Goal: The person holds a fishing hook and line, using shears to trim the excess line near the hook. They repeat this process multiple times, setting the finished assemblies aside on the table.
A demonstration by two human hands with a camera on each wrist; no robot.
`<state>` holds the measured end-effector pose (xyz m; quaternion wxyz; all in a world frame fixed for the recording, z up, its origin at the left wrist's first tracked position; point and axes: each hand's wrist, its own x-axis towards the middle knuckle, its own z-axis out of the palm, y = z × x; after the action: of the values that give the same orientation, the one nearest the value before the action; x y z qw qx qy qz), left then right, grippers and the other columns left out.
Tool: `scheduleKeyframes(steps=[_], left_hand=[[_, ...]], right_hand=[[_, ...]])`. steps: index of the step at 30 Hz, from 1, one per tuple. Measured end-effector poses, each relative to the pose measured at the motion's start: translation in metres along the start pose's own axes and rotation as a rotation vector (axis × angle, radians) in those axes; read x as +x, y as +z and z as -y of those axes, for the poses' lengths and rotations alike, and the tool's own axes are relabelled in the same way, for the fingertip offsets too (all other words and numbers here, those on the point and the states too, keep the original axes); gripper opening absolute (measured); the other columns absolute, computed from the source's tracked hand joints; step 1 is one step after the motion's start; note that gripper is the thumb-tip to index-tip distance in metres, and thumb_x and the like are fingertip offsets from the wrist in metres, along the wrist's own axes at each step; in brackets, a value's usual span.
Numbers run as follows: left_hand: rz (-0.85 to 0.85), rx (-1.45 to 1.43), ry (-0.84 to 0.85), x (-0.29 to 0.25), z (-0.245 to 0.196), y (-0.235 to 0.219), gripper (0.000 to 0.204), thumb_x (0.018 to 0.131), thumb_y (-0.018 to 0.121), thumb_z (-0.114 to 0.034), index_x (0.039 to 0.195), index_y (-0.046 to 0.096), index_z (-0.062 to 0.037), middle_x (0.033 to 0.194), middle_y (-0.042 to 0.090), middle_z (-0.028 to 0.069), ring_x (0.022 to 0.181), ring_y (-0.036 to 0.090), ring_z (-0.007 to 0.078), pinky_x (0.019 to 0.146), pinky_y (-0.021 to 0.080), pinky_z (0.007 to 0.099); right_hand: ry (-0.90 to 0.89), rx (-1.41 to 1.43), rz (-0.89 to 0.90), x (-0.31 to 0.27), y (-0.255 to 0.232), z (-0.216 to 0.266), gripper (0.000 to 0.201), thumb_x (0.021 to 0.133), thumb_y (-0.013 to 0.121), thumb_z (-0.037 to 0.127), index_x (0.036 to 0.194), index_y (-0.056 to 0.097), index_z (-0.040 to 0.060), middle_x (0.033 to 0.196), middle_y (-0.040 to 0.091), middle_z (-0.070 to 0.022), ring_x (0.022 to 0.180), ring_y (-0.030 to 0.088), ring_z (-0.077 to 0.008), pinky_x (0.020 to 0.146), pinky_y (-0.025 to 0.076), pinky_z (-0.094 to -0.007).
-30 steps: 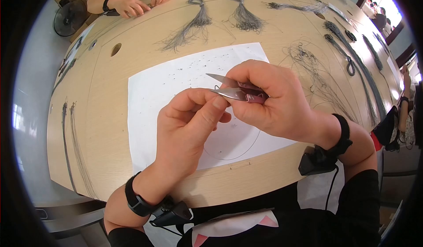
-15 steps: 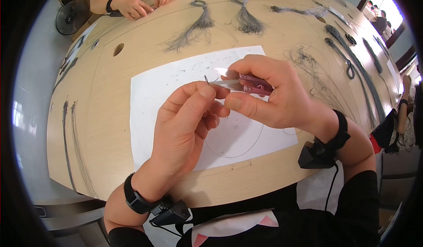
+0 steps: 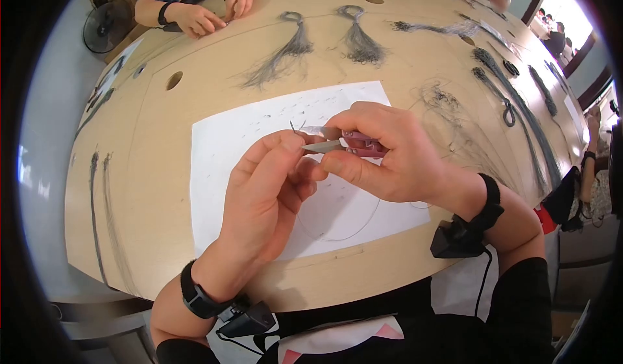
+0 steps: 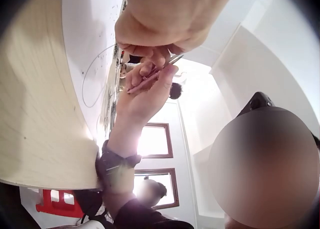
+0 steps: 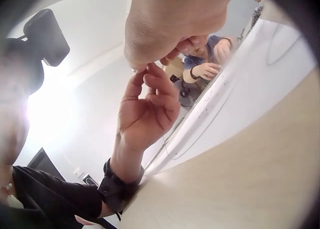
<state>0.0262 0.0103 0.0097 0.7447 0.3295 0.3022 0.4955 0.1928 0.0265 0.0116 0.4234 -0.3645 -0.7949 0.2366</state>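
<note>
Pink-handled scissors (image 3: 355,137) are grasped in the right hand (image 3: 399,153), while the left hand (image 3: 256,195) pinches a thin wire (image 3: 294,128) between thumb and forefinger, its short tip standing above them, over the white paper (image 3: 217,153). Compared with half a second ago, the upper blade (image 3: 319,131) has come closer to this tip, which now appears as a small V. I judge that the work at the tip is in progress; a completed cut I cannot confirm.
</note>
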Motion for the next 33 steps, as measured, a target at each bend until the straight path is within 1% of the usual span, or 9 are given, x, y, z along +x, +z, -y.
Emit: scheduleKeyframes(steps=[10, 12, 15, 19, 21, 25, 28, 30, 33], left_hand=[[0.031, 0.0, -0.011, 0.0, 0.0, -0.002, 0.015, 0.082, 0.047, -0.018, 0.088, 0.053, -0.0056, 0.083, 0.055, 0.003, 0.067, 0.051, 0.0085, 0.057, 0.038, 0.0194], [0.045, -0.01, -0.015, 0.0, 0.001, -0.003, 0.014, 0.082, 0.048, -0.019, 0.087, 0.052, -0.0061, 0.081, 0.055, 0.0027, 0.067, 0.051, 0.0086, 0.057, 0.038, 0.0195], [0.032, -0.012, -0.008, 0.0, 0.0, -0.002, 0.014, 0.081, 0.049, -0.02, 0.085, 0.051, -0.0065, 0.08, 0.055, 0.0029, 0.067, 0.051, 0.0087, 0.057, 0.038, 0.0197], [0.027, -0.022, -0.016, 0.0, 0.0, -0.002, 0.013, 0.081, 0.049, -0.019, 0.084, 0.051, -0.0065, 0.08, 0.055, 0.0031, 0.067, 0.051, 0.0092, 0.056, 0.038, 0.0199], [0.021, -0.039, -0.009, 0.0, 0.001, -0.003, 0.012, 0.081, 0.049, -0.018, 0.084, 0.051, -0.0065, 0.08, 0.055, 0.0033, 0.067, 0.051, 0.0097, 0.056, 0.038, 0.0202], [0.035, -0.065, 0.002, 0.0, 0.001, -0.003, 0.011, 0.08, 0.048, -0.016, 0.084, 0.051, -0.0066, 0.079, 0.055, 0.0038, 0.067, 0.052, 0.0102, 0.056, 0.038, 0.0205], [0.008, -0.03, -0.016, 0.0, 0.001, -0.001, 0.01, 0.08, 0.048, -0.015, 0.084, 0.051, -0.0064, 0.077, 0.056, 0.0042, 0.067, 0.051, 0.0103, 0.057, 0.038, 0.0205], [-0.003, -0.004, -0.028, 0.0, 0.004, -0.002, 0.009, 0.08, 0.048, -0.013, 0.084, 0.052, -0.0057, 0.076, 0.056, 0.0045, 0.067, 0.051, 0.0101, 0.058, 0.038, 0.0204], [0.026, 0.046, -0.005, 0.0, 0.006, -0.003, 0.009, 0.079, 0.047, -0.011, 0.085, 0.052, -0.0051, 0.076, 0.056, 0.0044, 0.067, 0.05, 0.0096, 0.059, 0.038, 0.0203]], right_hand=[[-0.022, 0.01, -0.002, 0.0, 0.0, 0.001, 0.028, 0.067, 0.064, 0.022, 0.079, 0.054, -0.001, 0.062, 0.051, -0.008, 0.051, 0.047, -0.0153, 0.045, 0.041, -0.024], [0.009, 0.044, 0.025, 0.001, -0.002, 0.003, 0.026, 0.069, 0.063, 0.02, 0.079, 0.054, -0.0022, 0.063, 0.052, -0.008, 0.05, 0.047, -0.013, 0.046, 0.041, -0.0232], [0.067, 0.125, 0.005, 0.0, 0.0, 0.003, 0.024, 0.071, 0.061, 0.018, 0.079, 0.054, -0.0033, 0.063, 0.055, -0.0078, 0.051, 0.047, -0.0103, 0.046, 0.041, -0.0224], [0.072, 0.094, 0.043, 0.001, -0.002, 0.005, 0.023, 0.072, 0.059, 0.018, 0.079, 0.054, -0.0037, 0.063, 0.057, -0.0077, 0.052, 0.047, -0.0086, 0.047, 0.041, -0.0215], [0.132, 0.157, 0.043, 0.0, -0.001, 0.006, 0.023, 0.072, 0.059, 0.018, 0.079, 0.055, -0.0037, 0.061, 0.056, -0.0072, 0.051, 0.047, -0.0082, 0.047, 0.04, -0.0205], [0.177, 0.213, 0.053, 0.001, -0.001, 0.008, 0.023, 0.071, 0.06, 0.018, 0.078, 0.055, -0.0032, 0.06, 0.055, -0.0067, 0.05, 0.046, -0.0088, 0.047, 0.039, -0.02], [0.126, 0.183, 0.051, -0.001, 0.001, 0.007, 0.023, 0.07, 0.062, 0.02, 0.075, 0.056, -0.0019, 0.059, 0.054, -0.0067, 0.049, 0.046, -0.01, 0.046, 0.039, -0.0202], [0.074, 0.14, 0.007, -0.002, 0.003, 0.004, 0.025, 0.069, 0.063, 0.023, 0.074, 0.056, -0.0008, 0.057, 0.052, -0.0075, 0.049, 0.047, -0.0113, 0.045, 0.039, -0.0211], [0.085, 0.19, -0.015, -0.003, 0.006, 0.0, 0.027, 0.069, 0.063, 0.024, 0.073, 0.055, -0.0008, 0.057, 0.051, -0.0083, 0.048, 0.047, -0.013, 0.044, 0.04, -0.0221]])
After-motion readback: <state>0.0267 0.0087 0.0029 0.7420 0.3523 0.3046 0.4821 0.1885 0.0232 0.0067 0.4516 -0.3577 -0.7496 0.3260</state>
